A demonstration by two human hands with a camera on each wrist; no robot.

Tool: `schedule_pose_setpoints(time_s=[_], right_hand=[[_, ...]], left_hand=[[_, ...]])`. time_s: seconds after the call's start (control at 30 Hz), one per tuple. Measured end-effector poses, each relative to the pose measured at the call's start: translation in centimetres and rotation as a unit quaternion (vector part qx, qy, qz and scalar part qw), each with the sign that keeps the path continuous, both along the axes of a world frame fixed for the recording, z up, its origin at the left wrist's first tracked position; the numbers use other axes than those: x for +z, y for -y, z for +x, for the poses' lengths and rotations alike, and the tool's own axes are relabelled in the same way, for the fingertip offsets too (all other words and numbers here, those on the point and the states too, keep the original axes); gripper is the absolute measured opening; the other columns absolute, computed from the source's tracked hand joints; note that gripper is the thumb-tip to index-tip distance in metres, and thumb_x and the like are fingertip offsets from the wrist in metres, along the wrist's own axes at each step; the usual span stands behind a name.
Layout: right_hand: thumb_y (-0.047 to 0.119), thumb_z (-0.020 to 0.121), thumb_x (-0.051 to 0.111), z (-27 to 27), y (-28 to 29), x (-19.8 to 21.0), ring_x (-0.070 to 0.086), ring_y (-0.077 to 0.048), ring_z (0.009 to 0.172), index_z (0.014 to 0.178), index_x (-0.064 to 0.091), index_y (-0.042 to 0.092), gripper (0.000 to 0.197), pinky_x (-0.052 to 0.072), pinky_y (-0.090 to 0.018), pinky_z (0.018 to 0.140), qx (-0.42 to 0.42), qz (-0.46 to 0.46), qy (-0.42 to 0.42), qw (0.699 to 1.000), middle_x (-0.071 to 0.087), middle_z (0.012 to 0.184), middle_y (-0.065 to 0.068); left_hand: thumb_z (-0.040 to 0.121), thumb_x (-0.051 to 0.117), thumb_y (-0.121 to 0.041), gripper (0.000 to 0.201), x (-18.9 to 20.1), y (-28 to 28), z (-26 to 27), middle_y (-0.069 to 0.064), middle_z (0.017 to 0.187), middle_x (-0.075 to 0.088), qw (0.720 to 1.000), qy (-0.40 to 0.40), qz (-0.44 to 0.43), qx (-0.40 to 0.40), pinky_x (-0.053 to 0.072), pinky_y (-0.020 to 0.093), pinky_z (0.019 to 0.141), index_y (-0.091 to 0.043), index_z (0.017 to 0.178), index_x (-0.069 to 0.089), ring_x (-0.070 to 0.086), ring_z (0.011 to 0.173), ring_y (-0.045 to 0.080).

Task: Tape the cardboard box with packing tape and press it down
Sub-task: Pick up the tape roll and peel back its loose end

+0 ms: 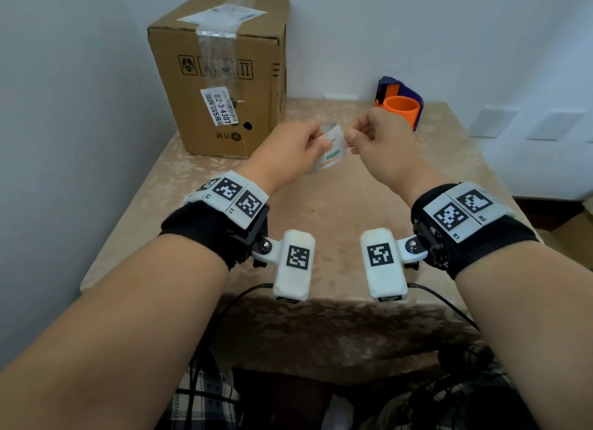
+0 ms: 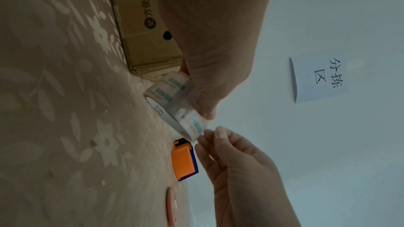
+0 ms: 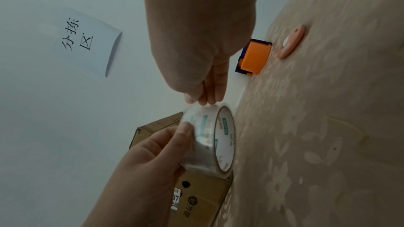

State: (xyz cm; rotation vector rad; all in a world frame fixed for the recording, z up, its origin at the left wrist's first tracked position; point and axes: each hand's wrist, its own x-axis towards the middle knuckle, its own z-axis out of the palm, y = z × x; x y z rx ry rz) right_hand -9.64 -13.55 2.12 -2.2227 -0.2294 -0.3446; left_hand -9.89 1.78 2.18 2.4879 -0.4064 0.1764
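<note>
Your hands have open tablecloth [image 1: 321,211] from 3 to 9 o'clock; cardboard box [image 1: 224,76] blocks 11, orange dispenser [image 1: 401,107] sits at 1.

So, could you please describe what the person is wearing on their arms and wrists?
Both forearms are bare, no sleeves. Each wrist has a black strap bearing white plates with black square codes. A white boxy camera, also coded, hangs from each strap, trailing a black cable.
</note>
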Motion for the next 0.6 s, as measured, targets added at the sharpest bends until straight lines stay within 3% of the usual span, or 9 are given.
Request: schedule_pose_setpoints(time_s=[0.13, 0.27, 0.37, 0.47, 0.6], right_hand=[[0.005, 0.089, 0.054, -0.18, -0.13, 0.11, 0.064, -0.029, 0.083, 0.087, 0.059, 0.009, 0.007, 0.054, -0.043, 0.084, 0.013, -0.009, -0.003, 1.0, 0.064, 0.082, -0.008], [0.005, 0.09, 0.052, -0.26, -0.12, 0.32, 0.061, -0.021, 0.081, 0.086, 0.055, 0.012, 0.009, 0.053, -0.04, 0.084, 0.02, -0.003, -0.011, 1.0, 0.064, 0.084, -0.008], [0.002, 0.09, 0.049, -0.34, -0.38, 0.47, 0.059, -0.02, 0.078, 0.074, 0.05, 0.022, 0.026, 0.053, -0.04, 0.081, 0.036, 0.019, -0.018, 0.999, 0.06, 0.076, -0.002], [0.002, 0.091, 0.048, -0.52, -0.93, 0.42, 0.058, -0.018, 0.077, 0.071, 0.045, 0.03, 0.035, 0.052, -0.037, 0.079, 0.059, 0.021, -0.03, 0.998, 0.054, 0.071, 0.007], [0.005, 0.092, 0.05, -0.27, -0.45, 0.38, 0.055, -0.018, 0.077, 0.073, 0.047, 0.028, 0.03, 0.048, -0.033, 0.076, 0.037, 0.053, -0.027, 0.998, 0.055, 0.076, -0.001]], left_hand=[[0.096, 0.049, -0.026, 0.027, -0.21, -0.19, 0.45, 0.012, 0.095, 0.065, 0.999, 0.014, 0.031, 0.018, 0.037, 0.029, 0.068, -0.003, 0.101, 0.061, 0.054, 0.082, 0.023], [0.096, 0.049, -0.027, 0.027, -0.18, -0.14, 0.5, 0.014, 0.099, 0.067, 0.999, 0.02, 0.042, 0.019, 0.043, 0.035, 0.073, -0.004, 0.102, 0.061, 0.06, 0.089, 0.028], [0.096, 0.047, -0.027, 0.026, -0.4, 0.01, 0.48, 0.013, 0.101, 0.067, 0.998, 0.028, 0.052, 0.034, 0.047, 0.038, 0.08, -0.005, 0.103, 0.06, 0.061, 0.094, 0.03], [0.096, 0.046, -0.027, 0.026, -0.67, -0.16, 0.63, 0.015, 0.1, 0.067, 0.997, 0.034, 0.062, 0.044, 0.045, 0.038, 0.079, -0.004, 0.101, 0.058, 0.06, 0.094, 0.032], [0.096, 0.047, -0.028, 0.028, -0.6, 0.01, 0.42, 0.015, 0.103, 0.067, 0.999, 0.026, 0.034, 0.03, 0.045, 0.037, 0.078, -0.004, 0.104, 0.058, 0.06, 0.094, 0.031]])
